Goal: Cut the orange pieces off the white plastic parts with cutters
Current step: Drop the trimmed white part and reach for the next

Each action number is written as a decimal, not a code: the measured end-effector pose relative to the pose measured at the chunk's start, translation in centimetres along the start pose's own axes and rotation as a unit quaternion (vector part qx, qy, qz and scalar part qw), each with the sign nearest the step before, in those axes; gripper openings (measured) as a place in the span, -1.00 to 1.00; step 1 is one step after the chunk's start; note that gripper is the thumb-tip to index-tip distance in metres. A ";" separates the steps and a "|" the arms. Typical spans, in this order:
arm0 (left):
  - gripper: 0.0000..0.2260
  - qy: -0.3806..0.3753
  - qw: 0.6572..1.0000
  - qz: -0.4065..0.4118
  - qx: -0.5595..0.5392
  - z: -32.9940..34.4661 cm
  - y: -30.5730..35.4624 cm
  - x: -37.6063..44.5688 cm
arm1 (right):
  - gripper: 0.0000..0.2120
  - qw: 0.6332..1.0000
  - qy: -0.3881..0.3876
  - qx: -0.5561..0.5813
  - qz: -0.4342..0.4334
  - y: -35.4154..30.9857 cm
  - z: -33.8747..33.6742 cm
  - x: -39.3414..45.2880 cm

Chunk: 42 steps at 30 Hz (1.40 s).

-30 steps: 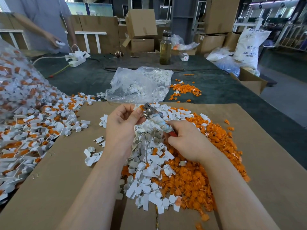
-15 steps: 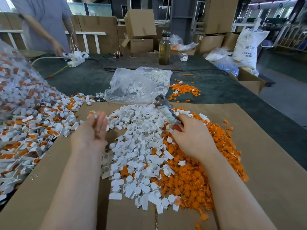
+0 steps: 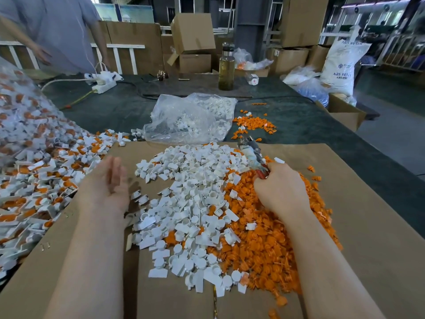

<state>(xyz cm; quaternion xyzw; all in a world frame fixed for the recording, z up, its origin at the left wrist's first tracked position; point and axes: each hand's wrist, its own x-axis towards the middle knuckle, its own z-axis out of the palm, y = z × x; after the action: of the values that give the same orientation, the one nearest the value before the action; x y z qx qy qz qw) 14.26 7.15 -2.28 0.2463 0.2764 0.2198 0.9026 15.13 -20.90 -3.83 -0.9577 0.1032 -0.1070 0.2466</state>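
Note:
My right hand [image 3: 279,191] grips the red handles of the cutters [image 3: 251,153], whose jaws point away over the far edge of the piles. On the cardboard sheet [image 3: 368,226] lies a heap of cut white plastic parts [image 3: 190,199] and, to its right, a heap of cut-off orange pieces [image 3: 264,245]. My left hand [image 3: 108,183] hovers palm up with straight fingers and holds nothing, left of the white heap. Beyond it to the left lies a big pile of uncut white parts with orange pieces [image 3: 34,180] still attached.
A clear plastic bag [image 3: 188,118] of white parts lies behind the cardboard, with a small scatter of orange bits [image 3: 253,124] to its right. A bottle [image 3: 226,67], a power strip [image 3: 103,85] and cardboard boxes stand at the back. Another person [image 3: 53,31] stands far left.
My left hand let go of the part it held at the cutters and swung left, opening palm up. My right hand with the cutters shifted slightly right.

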 end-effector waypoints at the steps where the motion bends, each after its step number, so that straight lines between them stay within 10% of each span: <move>1: -0.86 -0.029 0.996 0.009 0.080 0.1 -0.4 -0.2 | -0.88 1.000 -0.005 -0.005 0.001 0.0 0.1 0.0; 6: -0.91 -0.195 0.829 0.163 0.498 1.0 -3.9 -2.6 | -0.91 0.998 -0.042 -0.050 -0.016 0.1 0.6 0.0; 11: -0.69 -0.284 0.570 0.272 0.722 1.0 -7.3 -3.5 | -0.89 0.995 -0.067 -0.073 -0.033 0.0 1.0 -0.2; 15: -0.52 -0.348 0.507 0.288 0.735 0.7 -7.7 -3.4 | -0.91 0.995 -0.048 -0.085 -0.035 -0.1 1.1 -0.2; 26: -0.89 -0.274 0.562 0.334 0.705 0.9 -7.7 -3.6 | -0.91 0.993 -0.039 -0.094 -0.053 -0.4 1.6 -0.3; 42: -0.85 -0.237 0.764 0.189 0.570 1.6 -7.1 -4.4 | -0.91 0.990 -0.079 -0.096 -0.060 -0.2 1.5 0.1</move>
<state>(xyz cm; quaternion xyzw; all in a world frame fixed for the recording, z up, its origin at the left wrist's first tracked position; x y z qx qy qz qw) 13.77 -1.29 -3.37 0.8070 0.0759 0.1222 0.5728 15.65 -20.10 -5.05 -0.9869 0.0351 -0.0352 0.1537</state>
